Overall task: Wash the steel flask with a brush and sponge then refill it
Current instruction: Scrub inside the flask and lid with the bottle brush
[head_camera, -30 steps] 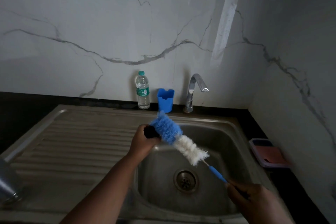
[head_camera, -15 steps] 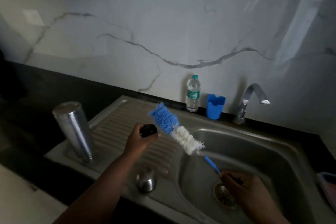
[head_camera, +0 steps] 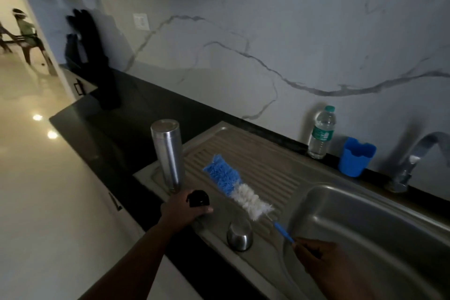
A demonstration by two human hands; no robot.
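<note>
The left hand point(head_camera: 186, 207) reaches forward over the drainboard point(head_camera: 265, 168), fingers curled round a small black cap point(head_camera: 198, 198). The steel flask point(head_camera: 168, 153) stands upside down just beyond that hand, at the drainboard's corner. The right hand point(head_camera: 321, 259) grips the brush point(head_camera: 239, 190) by its handle, bristles slanting up and away toward the left hand. A steel lid point(head_camera: 239, 235) rests between the hands.

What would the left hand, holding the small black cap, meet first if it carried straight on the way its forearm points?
Most likely the steel flask standing just beyond the left hand; depth is unclear from this single view.
</note>
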